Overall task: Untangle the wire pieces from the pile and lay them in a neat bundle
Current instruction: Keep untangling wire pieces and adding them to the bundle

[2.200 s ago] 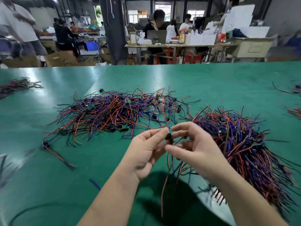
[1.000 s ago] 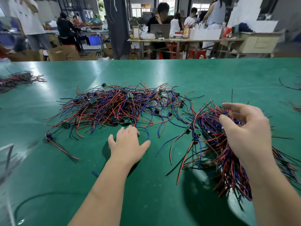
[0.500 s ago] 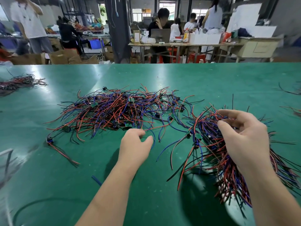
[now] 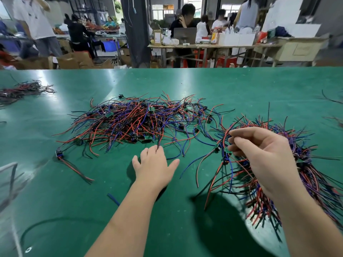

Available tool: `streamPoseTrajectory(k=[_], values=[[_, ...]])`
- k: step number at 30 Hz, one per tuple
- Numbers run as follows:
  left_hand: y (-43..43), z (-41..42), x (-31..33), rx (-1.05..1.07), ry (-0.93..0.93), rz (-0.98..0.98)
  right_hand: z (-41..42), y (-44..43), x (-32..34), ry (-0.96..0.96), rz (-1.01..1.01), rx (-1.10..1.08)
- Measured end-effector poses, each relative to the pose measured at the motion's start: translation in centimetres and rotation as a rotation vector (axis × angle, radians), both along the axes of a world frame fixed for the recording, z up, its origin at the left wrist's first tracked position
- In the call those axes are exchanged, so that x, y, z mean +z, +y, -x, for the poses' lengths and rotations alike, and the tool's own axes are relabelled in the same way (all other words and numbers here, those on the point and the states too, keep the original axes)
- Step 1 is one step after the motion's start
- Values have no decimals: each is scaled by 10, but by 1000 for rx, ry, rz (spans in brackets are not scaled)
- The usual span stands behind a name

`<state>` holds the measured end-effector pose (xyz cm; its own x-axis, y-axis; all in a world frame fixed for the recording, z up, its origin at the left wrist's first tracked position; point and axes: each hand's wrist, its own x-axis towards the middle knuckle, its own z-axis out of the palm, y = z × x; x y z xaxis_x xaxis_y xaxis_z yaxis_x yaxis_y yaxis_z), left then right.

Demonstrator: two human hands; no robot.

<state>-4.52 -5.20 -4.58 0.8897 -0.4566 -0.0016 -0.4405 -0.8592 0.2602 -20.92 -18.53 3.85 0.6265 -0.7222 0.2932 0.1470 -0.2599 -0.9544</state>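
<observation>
While our left hand [image 4: 154,165] spreads its fingers, tips touching the near edge of the one tangled wire pile [image 4: 133,121] on the green table [image 4: 241,86], we log our right hand [image 4: 265,156] curled over the one bundle [image 4: 315,182] at right, whether pinching a wire we cannot tell.

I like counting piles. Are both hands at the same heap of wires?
No, the left hand reaches the near edge of the tangled pile, while the right hand is at the separate bundle beside it.
</observation>
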Motion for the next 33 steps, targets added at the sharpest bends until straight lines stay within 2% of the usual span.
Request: streamPoseTrajectory(k=[2,4,8,10,12,15,19,21,23,25,29,33], values=[[0,-2,2,23,-69,8,0,0,0,10,-7,-1],[0,-1,9,63,-45,137,0,1,0,15,-12,-1],[1,9,35,107,92,775,0,2,0,12,-41,28],[3,22,50,42,81,1097,-1,4,1,16,-114,71],[4,38,63,-85,-5,1264,-3,7,1,15,-278,147],[4,61,69,-368,-122,1265,-8,11,2,-1,-524,274],[-5,81,60,-681,-237,1105,-8,10,3,-110,-576,298],[-7,83,55,-759,-211,1071,-6,6,2,-111,-562,272],[-7,81,51,-731,-101,1038,-4,2,2,-64,-523,262],[-7,78,52,-574,90,1034,-1,2,2,-34,-474,298],[-10,66,64,-216,631,1261,5,7,3,65,-347,505],[-8,60,71,-147,958,1427,3,15,-1,160,-239,628]])
